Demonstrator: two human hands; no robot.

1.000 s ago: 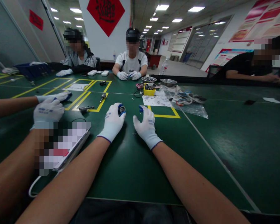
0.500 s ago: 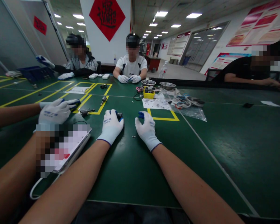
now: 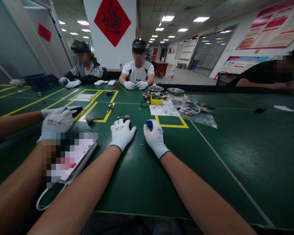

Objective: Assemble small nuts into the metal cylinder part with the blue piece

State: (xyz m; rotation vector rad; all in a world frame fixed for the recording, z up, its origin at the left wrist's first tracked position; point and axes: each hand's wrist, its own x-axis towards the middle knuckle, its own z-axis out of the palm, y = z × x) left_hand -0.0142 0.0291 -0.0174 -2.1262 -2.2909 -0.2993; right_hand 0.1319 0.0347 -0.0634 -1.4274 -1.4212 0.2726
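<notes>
Since the earlier frames the small metal cylinder (image 3: 123, 117) has been let go by the left hand (image 3: 122, 133) and is now lying on the green worktop (image 3: 235, 143), just beyond that hand's fingertips, towards the far edge. The left hand is laid flat, its grip loosely spread and empty. The right hand (image 3: 155, 135) is rested beside it with the fingers curled under; whether anything is pinched there cannot be told. A tiny ring-like part (image 3: 141, 144) is seen on the worktop between the two hands.

The step in hand is judged to be a pause between parts: one piece put down, the next not yet picked up. A fine fingertip pinch would be called for by the tiny part.

Yellow tape outlines (image 3: 172, 125) are marked on the worktop. A co-worker's gloved hand (image 3: 57, 120) is rested at the left edge. Other people are seated along the far edge, under strip lighting.
</notes>
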